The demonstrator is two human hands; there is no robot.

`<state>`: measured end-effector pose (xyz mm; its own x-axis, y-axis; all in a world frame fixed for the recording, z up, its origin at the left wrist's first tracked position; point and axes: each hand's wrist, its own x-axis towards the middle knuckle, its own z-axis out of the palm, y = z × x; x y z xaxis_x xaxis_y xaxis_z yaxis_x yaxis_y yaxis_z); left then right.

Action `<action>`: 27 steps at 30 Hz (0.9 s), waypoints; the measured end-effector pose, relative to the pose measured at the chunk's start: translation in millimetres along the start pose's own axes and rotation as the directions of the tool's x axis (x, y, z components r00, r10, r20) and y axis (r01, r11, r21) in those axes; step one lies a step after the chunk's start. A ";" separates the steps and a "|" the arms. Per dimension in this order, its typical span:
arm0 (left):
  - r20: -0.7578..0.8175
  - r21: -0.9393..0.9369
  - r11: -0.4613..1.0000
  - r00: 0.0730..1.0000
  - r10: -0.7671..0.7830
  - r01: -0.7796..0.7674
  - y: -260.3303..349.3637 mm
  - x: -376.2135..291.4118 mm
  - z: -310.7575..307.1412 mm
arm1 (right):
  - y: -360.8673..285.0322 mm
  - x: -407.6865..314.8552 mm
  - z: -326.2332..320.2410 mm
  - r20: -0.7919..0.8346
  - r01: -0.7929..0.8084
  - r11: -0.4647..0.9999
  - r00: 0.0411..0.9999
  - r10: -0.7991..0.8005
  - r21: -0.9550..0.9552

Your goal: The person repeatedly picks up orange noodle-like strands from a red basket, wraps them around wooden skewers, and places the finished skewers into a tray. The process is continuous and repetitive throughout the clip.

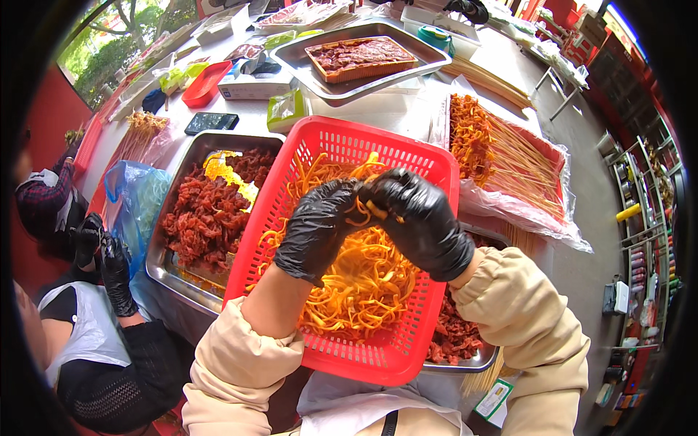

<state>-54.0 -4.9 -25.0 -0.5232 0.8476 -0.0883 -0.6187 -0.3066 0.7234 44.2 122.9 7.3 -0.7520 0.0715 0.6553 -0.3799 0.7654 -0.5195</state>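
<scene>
A red perforated plastic basket (376,368) stands before me, with a heap of orange noodle-like food strips (357,289) in it. Above the heap my left hand (319,229), in a black disposable glove, pinches a few strips. My right hand (417,220), gloved alike, meets it and grips the same small bunch of strips (362,211). Fingertips are partly hidden behind the gloves. Left of the basket, a steel tray (155,261) holds dark red sliced meat (204,215). More meat (455,332) shows in a tray partly covered by the basket and my right arm.
At the right, a plastic-lined red tray (564,180) holds skewers loaded with orange strips (470,139). A steel tray (360,101) with a meat container (362,57) stands at the back. A phone (211,123) and blue bag (139,191) lie leftward. Co-workers' gloved hands (101,250) work nearby.
</scene>
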 end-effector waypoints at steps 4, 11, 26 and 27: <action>0.125 0.234 0.966 0.989 0.080 -0.108 0.7 1.4 -1.0 | -0.2 -1.8 2.3 0.099 0.023 0.995 0.995 -0.013 -0.095; 0.096 0.552 0.798 0.970 0.225 -0.240 -5.4 2.1 -4.8 | -9.1 0.5 -8.8 0.117 0.089 0.990 0.990 -0.076 -0.109; 0.105 0.206 0.976 0.993 0.048 -0.069 -0.8 -1.7 3.3 | 10.1 -13.0 -23.0 0.085 -0.427 0.862 0.903 0.420 0.272; 0.103 0.190 0.980 0.994 0.035 -0.054 -0.4 -1.7 2.5 | 11.6 -13.3 -23.5 0.046 -0.373 0.903 0.927 0.372 0.213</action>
<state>-51.3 -5.1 -23.4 -0.4811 0.8766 0.0079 -0.4668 -0.2638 0.8441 62.5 145.9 5.5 -0.8633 0.3213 0.3892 -0.1775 0.5287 -0.8301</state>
